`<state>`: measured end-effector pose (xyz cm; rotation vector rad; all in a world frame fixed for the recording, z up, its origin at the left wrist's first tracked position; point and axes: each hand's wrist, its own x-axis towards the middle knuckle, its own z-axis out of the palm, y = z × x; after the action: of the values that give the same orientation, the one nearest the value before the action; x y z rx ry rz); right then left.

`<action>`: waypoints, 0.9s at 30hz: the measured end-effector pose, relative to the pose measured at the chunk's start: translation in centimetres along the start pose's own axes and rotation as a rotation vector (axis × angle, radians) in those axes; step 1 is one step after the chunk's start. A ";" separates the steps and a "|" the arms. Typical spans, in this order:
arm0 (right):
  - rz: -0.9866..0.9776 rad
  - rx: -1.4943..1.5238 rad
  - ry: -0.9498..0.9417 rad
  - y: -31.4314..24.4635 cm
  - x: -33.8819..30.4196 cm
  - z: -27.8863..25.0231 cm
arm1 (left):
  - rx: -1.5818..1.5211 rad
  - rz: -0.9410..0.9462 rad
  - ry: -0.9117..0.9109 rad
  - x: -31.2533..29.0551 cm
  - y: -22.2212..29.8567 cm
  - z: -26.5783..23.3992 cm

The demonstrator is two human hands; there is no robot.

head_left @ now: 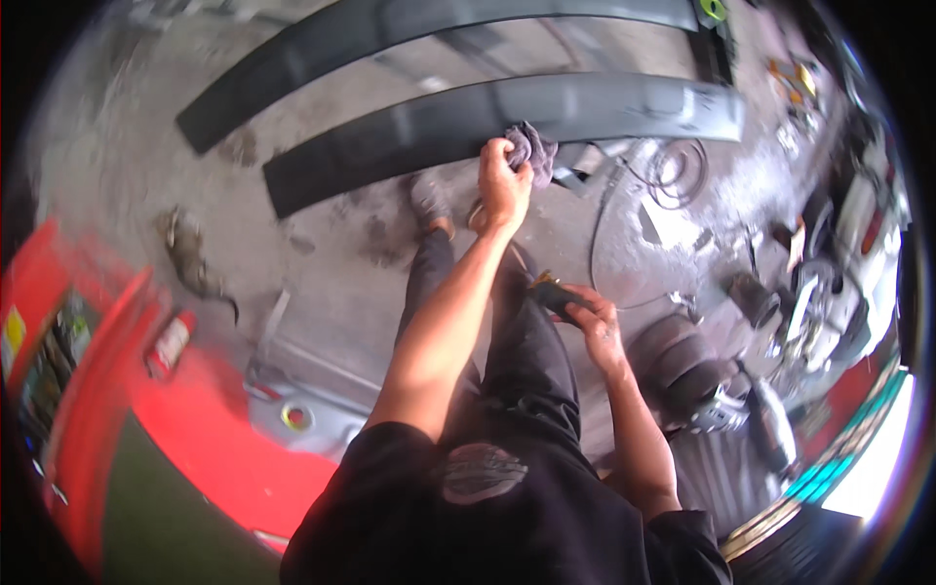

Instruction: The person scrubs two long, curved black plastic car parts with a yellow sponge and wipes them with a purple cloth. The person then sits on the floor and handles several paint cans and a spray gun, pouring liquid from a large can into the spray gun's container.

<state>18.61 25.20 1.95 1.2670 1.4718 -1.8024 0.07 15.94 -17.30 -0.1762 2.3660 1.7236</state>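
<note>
Panel (pixel 409 132): long, curved, dark grey, glossier rightward; nearer of two, beyond the person's feet. Cloth (pixel 536 156): crumpled, greyish-purple, at panel's near edge, bunched in left hand's (pixel 504 185) fingers. Tool (pixel 552 296): dark, oblong, brassy-ended, clasped by right hand's (pixel 597 322) fingers.

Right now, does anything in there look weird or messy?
Yes. What looks like a cat is on the floor, left of the nearer long dark panel, an odd spot in a messy workshop. On the right, a hose or cable lies in loose loops, so someone might trip.
</note>
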 end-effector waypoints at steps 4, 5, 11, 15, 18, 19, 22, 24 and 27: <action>-0.026 0.065 0.064 0.8 -1.5 -2.0 | -0.092 0.061 -0.158 1.0 3.2 0.6; -0.026 0.113 0.088 1.3 -2.3 -2.6 | 0.003 0.025 -0.127 1.8 5.8 0.3; -0.029 0.205 0.120 4.9 -1.1 -7.1 | 0.369 0.185 -0.109 8.4 3.4 2.1; 0.005 0.395 0.144 4.4 0.3 -10.7 | 0.384 0.285 -0.217 9.0 6.9 10.5; 0.023 0.445 0.141 4.1 1.5 -14.3 | 0.419 0.326 -0.237 8.7 9.4 17.8; 0.020 0.455 0.159 4.2 1.8 -15.4 | 0.436 0.324 -0.227 8.8 10.2 20.1; 0.014 0.493 0.212 4.1 2.8 -20.0 | 0.440 0.307 -0.236 9.8 12.3 27.1; 0.005 0.491 0.245 4.2 3.3 -23.1 | 0.441 0.362 -0.248 10.5 13.2 31.5; 0.031 0.527 0.296 4.3 3.2 -27.0 | 0.488 0.316 -0.297 10.2 14.9 38.1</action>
<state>30.11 49.73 -2.67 1.8662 1.1361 -2.1347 -9.38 57.02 -17.16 0.5148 2.5839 1.1163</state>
